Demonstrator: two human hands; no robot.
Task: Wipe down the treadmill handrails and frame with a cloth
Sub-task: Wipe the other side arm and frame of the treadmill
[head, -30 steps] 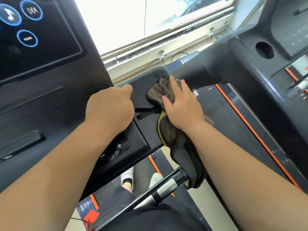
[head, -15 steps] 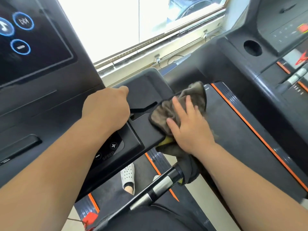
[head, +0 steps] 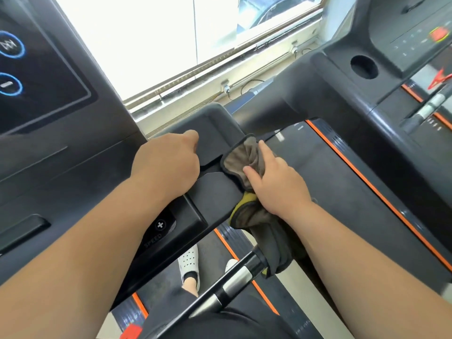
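Moved: right hand (head: pixel 276 184) and cloth (head: pixel 241 159) shifted left onto handrail (head: pixel 215 199) edge.
Hidden: left hand (head: pixel 168 162) fingertips; bar (head: pixel 236 278) end under cloth.
Right hand: fingers flat, pressing cloth.
Left hand: grips handrail.

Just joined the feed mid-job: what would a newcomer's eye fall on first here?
At centre, the right hand presses a grey-brown cloth with a yellow edge against the black handrail. The left hand grips the same handrail just beside it. A glaring bright window fills the top centre.
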